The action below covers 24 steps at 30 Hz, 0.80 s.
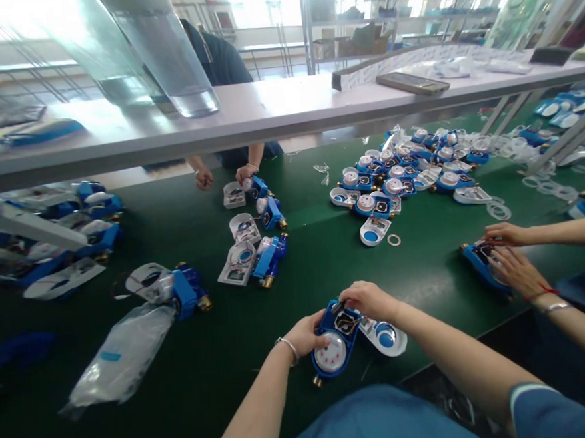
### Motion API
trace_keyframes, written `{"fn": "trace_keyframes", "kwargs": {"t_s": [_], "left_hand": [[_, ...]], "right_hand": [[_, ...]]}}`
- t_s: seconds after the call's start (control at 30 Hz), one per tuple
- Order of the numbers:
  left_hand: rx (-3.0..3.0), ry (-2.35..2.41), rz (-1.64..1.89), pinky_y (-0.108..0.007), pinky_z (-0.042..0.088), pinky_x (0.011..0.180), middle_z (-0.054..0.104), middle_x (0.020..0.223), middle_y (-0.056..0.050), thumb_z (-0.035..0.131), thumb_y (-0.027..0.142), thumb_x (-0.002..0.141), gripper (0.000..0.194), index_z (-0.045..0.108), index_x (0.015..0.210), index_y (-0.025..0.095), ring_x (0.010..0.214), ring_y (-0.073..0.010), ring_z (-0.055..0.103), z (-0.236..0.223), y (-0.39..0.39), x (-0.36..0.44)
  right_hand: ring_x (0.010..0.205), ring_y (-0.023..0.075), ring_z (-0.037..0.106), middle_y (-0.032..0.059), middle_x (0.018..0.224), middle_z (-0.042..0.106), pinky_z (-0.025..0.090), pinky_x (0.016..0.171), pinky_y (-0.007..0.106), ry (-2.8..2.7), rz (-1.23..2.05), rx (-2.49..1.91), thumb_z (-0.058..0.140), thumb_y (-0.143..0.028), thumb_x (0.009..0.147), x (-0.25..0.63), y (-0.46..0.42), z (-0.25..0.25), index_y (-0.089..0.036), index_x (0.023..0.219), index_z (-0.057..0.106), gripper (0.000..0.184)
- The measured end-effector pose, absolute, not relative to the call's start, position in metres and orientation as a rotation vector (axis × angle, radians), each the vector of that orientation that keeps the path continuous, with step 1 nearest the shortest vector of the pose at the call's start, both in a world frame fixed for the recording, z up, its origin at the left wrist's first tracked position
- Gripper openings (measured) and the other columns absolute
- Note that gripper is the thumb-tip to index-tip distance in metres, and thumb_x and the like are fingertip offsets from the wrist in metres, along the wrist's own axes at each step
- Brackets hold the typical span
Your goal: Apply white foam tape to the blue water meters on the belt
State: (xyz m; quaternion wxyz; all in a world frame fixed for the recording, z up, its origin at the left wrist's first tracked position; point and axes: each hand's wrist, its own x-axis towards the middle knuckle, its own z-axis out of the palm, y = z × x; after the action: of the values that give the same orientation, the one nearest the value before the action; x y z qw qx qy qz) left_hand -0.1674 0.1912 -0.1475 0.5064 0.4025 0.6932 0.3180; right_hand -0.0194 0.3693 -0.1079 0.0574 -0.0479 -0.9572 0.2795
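A blue water meter [331, 354] with a round white dial and red marks lies on the green table in front of me. My left hand [305, 338] grips its left side, the thumb resting on the dial. At the meter's open upper compartment [346, 322], where thin wires show, my right hand [371, 300] is closed with its fingertips pinching a small black part [336, 307]. The fingers partly hide that part. Just right of the meter, below my right wrist, lies a white cover [385, 337] with a round blue window.
A co-worker's hands [519, 263] work on another meter at right. Across the table is another person's hand [245, 173] beside several meters [270, 257]. A meter pile [399, 171] stands at back right, a plastic bag [121, 354] at left. A shelf [274, 107] spans above.
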Motion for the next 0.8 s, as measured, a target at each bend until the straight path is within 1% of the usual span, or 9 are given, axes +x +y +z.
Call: {"fn": "trace_keyframes", "kwargs": {"t_s": [0.07,0.17,0.33,0.43,0.57,0.67,0.8], "left_hand": [[0.950,1.607,0.808,-0.035,0.044,0.093,0.059,0.118,-0.006,0.058,0.009,0.063,0.064,0.040,0.124,0.015,0.105,-0.0175,0.057,-0.145,0.185,-0.162],[0.915,1.548,0.874,-0.034,0.044,0.093,0.059,0.119,-0.004,0.055,0.008,0.065,0.062,0.040,0.124,0.016,0.106,-0.0162,0.056,-0.144,0.179,-0.157],[0.868,1.564,0.919,-0.037,0.042,0.093,0.062,0.113,-0.003,0.058,0.010,0.062,0.063,0.043,0.123,0.017,0.104,-0.0193,0.056,-0.149,0.175,-0.157],[0.849,1.594,0.908,-0.037,0.044,0.090,0.065,0.106,-0.003,0.061,0.011,0.059,0.065,0.045,0.122,0.017,0.098,-0.0213,0.059,-0.153,0.174,-0.159],[0.827,1.612,0.896,-0.035,0.044,0.088,0.068,0.098,-0.001,0.063,0.013,0.057,0.067,0.047,0.122,0.018,0.093,-0.0214,0.059,-0.155,0.172,-0.161],[0.784,1.638,0.890,-0.035,0.043,0.088,0.068,0.098,-0.003,0.065,0.017,0.056,0.067,0.048,0.120,0.018,0.094,-0.0229,0.058,-0.156,0.172,-0.161],[0.762,1.654,0.870,-0.037,0.043,0.090,0.065,0.104,-0.006,0.065,0.023,0.056,0.069,0.046,0.122,0.015,0.097,-0.0246,0.058,-0.148,0.174,-0.163]], "right_hand": [[0.081,0.0147,0.055,0.0033,0.083,0.064,0.039,0.074,0.025,-3.052,0.656,0.049,0.052,-0.019,0.081,-0.038,0.365,-0.114,-0.021,0.094,0.062,0.016],[0.079,0.0152,0.055,0.0035,0.081,0.064,0.037,0.071,0.026,-3.131,0.571,0.243,0.052,-0.021,0.081,-0.057,0.359,-0.121,-0.020,0.090,0.062,0.013],[0.077,0.0164,0.055,0.0052,0.079,0.064,0.036,0.068,0.027,-3.234,0.418,0.439,0.052,-0.019,0.080,-0.071,0.350,-0.128,-0.017,0.084,0.062,0.011],[0.078,0.0177,0.054,0.0063,0.079,0.063,0.036,0.068,0.029,-3.266,0.327,0.461,0.051,-0.020,0.081,-0.074,0.342,-0.130,-0.016,0.082,0.062,0.012],[0.085,0.0216,0.052,0.0096,0.083,0.061,0.037,0.071,0.033,-3.279,0.238,0.382,0.050,-0.019,0.081,-0.078,0.332,-0.135,-0.015,0.076,0.064,0.015],[0.083,0.0228,0.052,0.0095,0.081,0.061,0.038,0.070,0.034,-3.285,0.223,0.391,0.053,-0.016,0.077,-0.085,0.328,-0.141,-0.013,0.070,0.064,0.014],[0.075,0.0209,0.053,0.0072,0.075,0.062,0.038,0.068,0.033,-3.287,0.229,0.417,0.053,-0.013,0.076,-0.098,0.324,-0.140,-0.012,0.068,0.064,0.013]]}}
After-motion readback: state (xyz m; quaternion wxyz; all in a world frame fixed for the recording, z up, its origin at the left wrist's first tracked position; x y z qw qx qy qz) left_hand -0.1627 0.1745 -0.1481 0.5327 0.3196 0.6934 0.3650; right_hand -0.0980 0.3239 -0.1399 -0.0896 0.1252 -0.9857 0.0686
